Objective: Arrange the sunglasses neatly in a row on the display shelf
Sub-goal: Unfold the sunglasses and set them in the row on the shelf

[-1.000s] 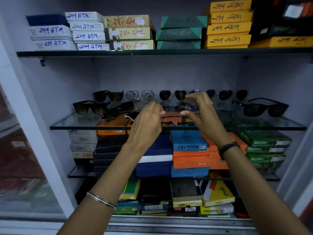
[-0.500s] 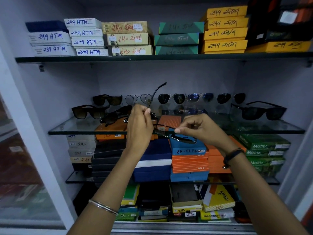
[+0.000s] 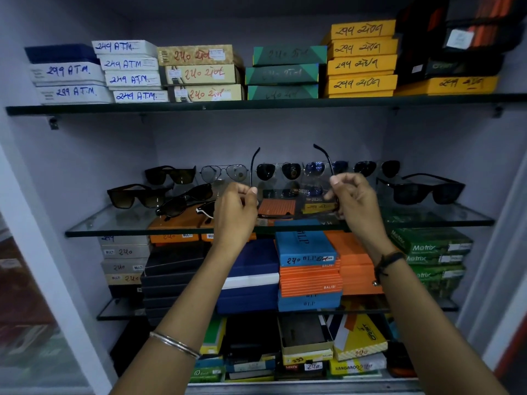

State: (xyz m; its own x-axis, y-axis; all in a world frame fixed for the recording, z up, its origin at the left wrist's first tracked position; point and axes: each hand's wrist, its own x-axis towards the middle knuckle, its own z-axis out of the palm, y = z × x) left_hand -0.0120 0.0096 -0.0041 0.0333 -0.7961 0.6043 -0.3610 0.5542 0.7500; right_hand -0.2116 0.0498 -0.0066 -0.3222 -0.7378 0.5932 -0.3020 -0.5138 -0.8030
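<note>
I hold one pair of sunglasses (image 3: pixel 288 215) in front of the glass display shelf (image 3: pixel 119 232), its two thin dark temples spread and pointing up. My left hand (image 3: pixel 235 208) pinches the left hinge and my right hand (image 3: pixel 352 199) pinches the right one. Along the back of the shelf stands a row of sunglasses: a dark square pair (image 3: pixel 170 174), clear aviators (image 3: pixel 224 171), dark aviators (image 3: pixel 278 171), a blue-lensed pair (image 3: pixel 315 168) and another dark pair (image 3: pixel 376 167). Left front lie a brown square pair (image 3: pixel 137 196) and a tilted dark pair (image 3: pixel 182 202). A black square pair (image 3: pixel 425 190) sits at the right.
Labelled boxes fill the upper shelf (image 3: pixel 256 105). Under the glass shelf are stacked boxes: orange (image 3: pixel 310 280), blue (image 3: pixel 302 246), green Matrix boxes (image 3: pixel 430 246). A white cabinet frame (image 3: pixel 42 266) borders the left, another frame the right. More boxes crowd the bottom level.
Both hands rose from below the shelf edge with the sunglasses. The second temple is now unfolded, so both point up, and my hands have moved further apart.
</note>
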